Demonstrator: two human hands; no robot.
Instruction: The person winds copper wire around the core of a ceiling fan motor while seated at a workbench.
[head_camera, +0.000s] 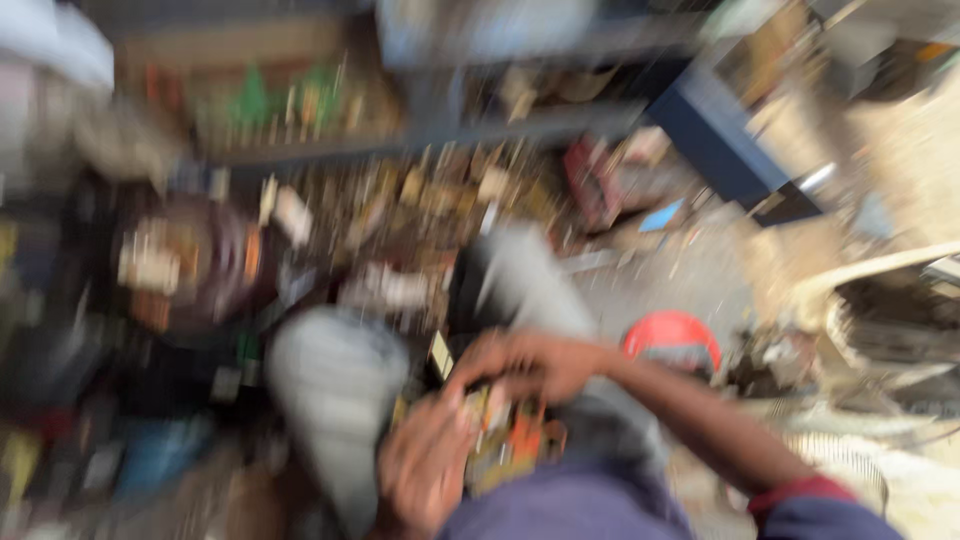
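Two hands meet over the lap: the left hand (425, 470) and the right hand (530, 365). Between them sits one small orange-and-yellow part (510, 440), too blurred to tell. Just right of the grip lies one red round thing (672, 338). Two grey knees (335, 385) flank it.

You wore a dark blue top, its right sleeve (815, 505) ending above the elbow in a red band, and pale grey trousers (335, 395) over both knees. Your hands and forearms were bare; blur hid finer detail.
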